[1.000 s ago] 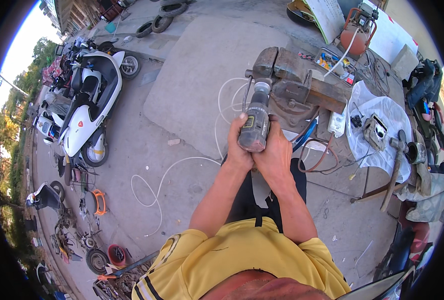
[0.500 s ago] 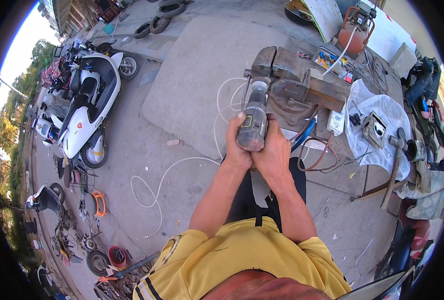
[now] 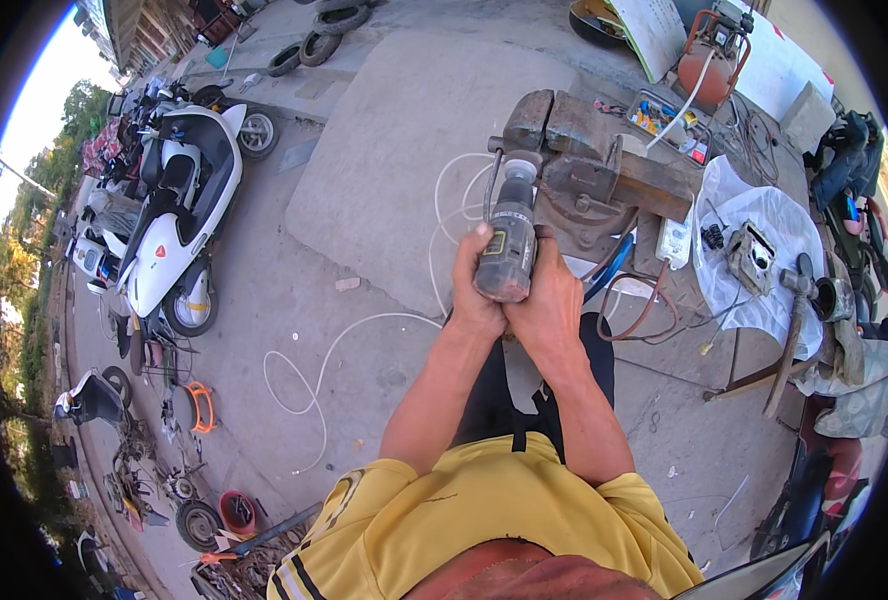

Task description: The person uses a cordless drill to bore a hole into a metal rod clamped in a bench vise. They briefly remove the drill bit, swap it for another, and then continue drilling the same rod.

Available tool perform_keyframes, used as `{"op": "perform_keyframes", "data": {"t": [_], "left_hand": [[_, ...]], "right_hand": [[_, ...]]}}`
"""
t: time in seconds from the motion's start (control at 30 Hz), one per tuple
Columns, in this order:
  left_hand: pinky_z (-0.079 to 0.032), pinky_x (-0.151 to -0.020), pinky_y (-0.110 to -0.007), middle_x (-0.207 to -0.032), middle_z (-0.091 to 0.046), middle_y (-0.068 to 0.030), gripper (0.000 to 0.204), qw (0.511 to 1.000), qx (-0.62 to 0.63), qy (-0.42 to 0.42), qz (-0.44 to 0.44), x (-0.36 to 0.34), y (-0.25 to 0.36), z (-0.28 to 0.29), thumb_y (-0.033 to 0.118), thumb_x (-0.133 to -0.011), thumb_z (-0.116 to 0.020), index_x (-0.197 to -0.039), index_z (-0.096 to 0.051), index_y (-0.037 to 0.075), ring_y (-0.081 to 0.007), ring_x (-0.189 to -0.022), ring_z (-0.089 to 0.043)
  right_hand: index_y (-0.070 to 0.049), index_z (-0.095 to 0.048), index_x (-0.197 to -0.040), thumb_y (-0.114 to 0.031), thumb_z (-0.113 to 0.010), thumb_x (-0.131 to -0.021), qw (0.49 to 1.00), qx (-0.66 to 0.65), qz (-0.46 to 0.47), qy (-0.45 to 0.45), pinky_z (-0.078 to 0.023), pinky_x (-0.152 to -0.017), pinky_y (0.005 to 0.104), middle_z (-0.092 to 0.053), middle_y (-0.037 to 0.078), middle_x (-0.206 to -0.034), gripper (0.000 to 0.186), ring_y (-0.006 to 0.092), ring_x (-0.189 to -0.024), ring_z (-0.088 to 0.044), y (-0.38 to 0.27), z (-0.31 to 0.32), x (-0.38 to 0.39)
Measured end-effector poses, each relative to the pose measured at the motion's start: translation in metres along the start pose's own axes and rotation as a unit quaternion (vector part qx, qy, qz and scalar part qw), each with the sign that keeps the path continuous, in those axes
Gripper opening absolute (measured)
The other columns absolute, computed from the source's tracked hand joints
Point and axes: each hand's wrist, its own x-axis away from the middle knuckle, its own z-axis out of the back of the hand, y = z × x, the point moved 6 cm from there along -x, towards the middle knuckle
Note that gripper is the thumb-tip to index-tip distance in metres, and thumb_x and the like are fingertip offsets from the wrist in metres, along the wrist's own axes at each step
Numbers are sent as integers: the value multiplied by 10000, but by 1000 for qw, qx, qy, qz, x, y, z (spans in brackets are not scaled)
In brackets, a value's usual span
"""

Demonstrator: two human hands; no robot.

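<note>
Head view, entries by size, all placed relative to the bench vise point(image 3: 589, 165).

1. Concrete slab point(image 3: 414, 150): left of the vise, bare and grey.
2. White scooter point(image 3: 179, 215): well left of the vise, parked beyond the slab.
3. White sheet point(image 3: 754, 215): right of the vise, carrying small metal parts.
4. Bench vise: rusty, heavy, fixed on the low work surface.
5. Red compressor tank point(image 3: 709, 60): behind and right of the vise.
6. Power tool point(image 3: 507, 240): dark, cylindrical, upright, just in front of the vise's left end, its pale nose up against the vise.
7. White cord point(image 3: 334, 345): trails from the vise's near side out across the ground in loose loops.
8. Left hand point(image 3: 476, 285) and right hand point(image 3: 549, 300): both wrapped tight around the tool's lower body, below the vise.

Risk, as judged: the nose could skid or kick off whatever the vise holds if pressed at a slant; both hands sit close behind it. The looping cord could snag or be pulled taut.

Change from earlier frames: the tool has advanced toward the vise, nose now nearer it; the two-handed clasp is unchanged.
</note>
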Motion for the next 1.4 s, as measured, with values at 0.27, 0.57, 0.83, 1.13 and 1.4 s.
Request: {"op": "perform_keyframes", "data": {"t": [0.27,0.57,0.83,1.13,1.4], "left_hand": [[-547,-927,-377,-1106,-718,-178,629,1000,10,-1,0,1,-5,3,508,-926,-539,-1191,-649,-52,-260,-992,-702],[-548,-915,-375,-1093,-719,-169,639,1000,15,-17,5,1,-5,-2,518,-928,-533,-1181,-658,-55,-250,-982,-700],[-547,-915,-377,-1090,-713,-169,634,999,20,12,23,1,-11,0,514,-926,-535,-1181,-655,-54,-255,-989,-695],[-540,-921,-376,-1072,-711,-162,660,1000,8,-29,7,2,-6,-8,534,-937,-505,-1187,-652,-58,-248,-986,-691],[-542,-920,-372,-1075,-713,-162,653,1000,4,-17,4,2,-4,-11,530,-936,-511,-1182,-655,-59,-246,-979,-693]], "right_hand": [[74,-503,-1296,-174,-767,-773,1000,-3,-11,5,-567,-718,528,-683,303,-1064,636,485,-891,-698,2,1,3],[73,-506,-1294,-198,-759,-787,1000,1,-12,-2,-568,-718,528,-688,303,-1055,629,485,-872,-700,1,1,2],[70,-508,-1290,-198,-756,-793,1000,-5,-2,9,-571,-715,524,-687,315,-1055,617,485,-866,-703,6,1,5],[72,-494,-1305,-141,-777,-765,1000,-8,0,17,-560,-707,510,-689,307,-992,646,484,-874,-694,2,5,3],[72,-501,-1294,-145,-776,-765,1000,-8,7,21,-559,-704,509,-690,306,-985,635,489,-869,-692,0,8,1]]}}
